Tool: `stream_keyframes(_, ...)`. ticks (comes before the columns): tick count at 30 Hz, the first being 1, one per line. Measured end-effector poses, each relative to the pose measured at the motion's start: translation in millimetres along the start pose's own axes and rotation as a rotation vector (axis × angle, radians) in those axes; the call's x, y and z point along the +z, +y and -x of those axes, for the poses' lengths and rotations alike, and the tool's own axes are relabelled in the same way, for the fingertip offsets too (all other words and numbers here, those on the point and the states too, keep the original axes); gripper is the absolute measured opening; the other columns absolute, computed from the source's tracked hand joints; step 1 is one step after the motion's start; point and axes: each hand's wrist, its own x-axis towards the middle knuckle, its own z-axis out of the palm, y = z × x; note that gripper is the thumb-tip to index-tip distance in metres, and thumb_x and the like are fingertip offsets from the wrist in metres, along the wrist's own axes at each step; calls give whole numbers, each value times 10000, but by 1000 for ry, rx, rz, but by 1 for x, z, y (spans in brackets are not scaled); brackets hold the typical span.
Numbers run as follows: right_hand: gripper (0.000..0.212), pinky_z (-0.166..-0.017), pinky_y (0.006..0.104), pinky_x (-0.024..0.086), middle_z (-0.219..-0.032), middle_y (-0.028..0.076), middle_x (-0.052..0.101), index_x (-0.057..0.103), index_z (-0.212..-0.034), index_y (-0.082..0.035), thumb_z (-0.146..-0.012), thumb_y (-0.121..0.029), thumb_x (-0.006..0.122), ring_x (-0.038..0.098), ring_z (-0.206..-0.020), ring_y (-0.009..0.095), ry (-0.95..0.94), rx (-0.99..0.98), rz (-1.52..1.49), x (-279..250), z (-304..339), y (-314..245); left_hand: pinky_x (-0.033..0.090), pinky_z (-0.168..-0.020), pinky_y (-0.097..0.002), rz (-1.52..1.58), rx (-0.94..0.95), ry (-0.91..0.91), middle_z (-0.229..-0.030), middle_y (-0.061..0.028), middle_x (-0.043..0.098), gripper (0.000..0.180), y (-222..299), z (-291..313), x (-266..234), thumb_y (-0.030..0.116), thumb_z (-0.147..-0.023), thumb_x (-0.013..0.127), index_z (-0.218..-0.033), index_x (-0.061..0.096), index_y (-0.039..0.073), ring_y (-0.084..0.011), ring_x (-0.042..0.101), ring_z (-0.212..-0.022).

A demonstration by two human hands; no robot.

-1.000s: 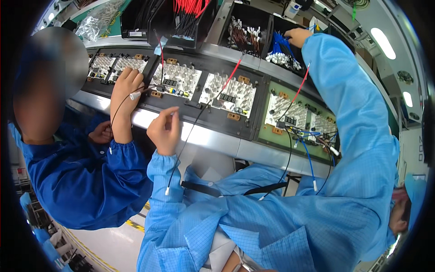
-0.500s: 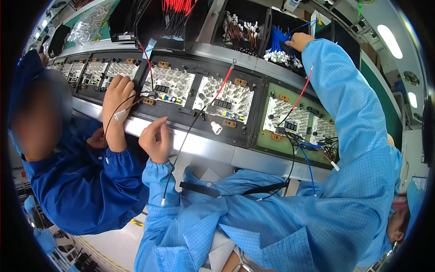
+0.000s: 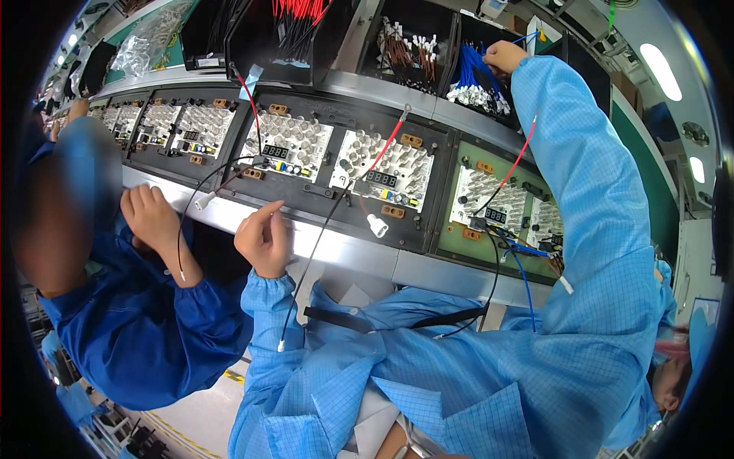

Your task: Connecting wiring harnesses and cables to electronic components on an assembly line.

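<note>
My right hand (image 3: 505,56) reaches up into a black bin at the far right, its fingers closed on blue wires (image 3: 472,67) that have white connectors at their near ends. My left hand (image 3: 264,239) hovers at the metal front rail, loosely curled, with nothing visible in it. Just right of it, a black wire (image 3: 313,256) hangs from a white circuit board (image 3: 419,163) that also carries a red wire (image 3: 388,145) and a white plug (image 3: 377,225). Below my right arm, another board (image 3: 468,187) in a green fixture has red, black and blue wires; my sleeve partly covers this fixture.
Boards in black fixtures (image 3: 310,193) run leftward along the line. A co-worker's hand (image 3: 150,218) is at the left by the rail (image 3: 336,241). Behind stand bins of brown wires (image 3: 409,53) and red wires (image 3: 294,11). A clear plastic bag (image 3: 149,38) lies at the far left.
My right hand has lifted slightly at the blue wires. The fixtures have shifted a little to the right. The co-worker's hand has drawn back leftward from the board; my left hand stays put.
</note>
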Motion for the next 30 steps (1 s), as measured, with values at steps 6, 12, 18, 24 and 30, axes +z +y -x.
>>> stream_keyframes(6, 217, -740, 438, 526, -887, 143, 676, 687, -896, -95, -811, -278, 610, 648, -852, 331, 347, -62, 650, -19, 24, -21, 333, -517, -163, 7, 16, 10, -744, -17, 602, 125, 1, -1, 2, 3, -887, 569, -971, 658, -25, -24, 486, -597)
stream_keyframes(12, 297, -776, 452, 524, -952, 129, 674, 674, -970, -93, -862, -348, 565, 648, -907, 325, 412, 70, 579, -67, 44, -9, 346, -515, -173, 19, 34, 25, -713, -21, 597, 112, 8, -5, 4, 1, -884, 573, -953, 658, -24, -30, 495, -590)
stream_keyframes(18, 283, -734, 429, 523, -879, 102, 669, 636, -927, -99, -919, -344, 493, 652, -835, 302, 553, 24, 564, -80, 74, -8, 347, -503, -182, 15, 49, 54, -670, -2, 578, 101, 8, -2, 2, 10, -883, 582, -938, 664, -14, -29, 484, -568)
stream_keyframes(24, 338, -719, 419, 494, -813, 118, 670, 667, -848, -98, -905, -402, 531, 641, -786, 296, 397, -24, 274, -64, 86, 7, 344, -489, -186, 16, 34, 53, -641, 11, 560, 94, 11, 1, -3, 21, -887, 588, -932, 666, -2, -22, 476, -559)
stream_keyframes(30, 235, -743, 377, 476, -752, 95, 657, 627, -1004, -85, -928, -283, 527, 634, -800, 258, 364, -197, 71, -53, 86, 7, 331, -474, -184, 1, 65, 65, -619, 14, 544, 95, 8, -5, 1, 19, -892, 583, -931, 668, 3, -24, 467, -536)
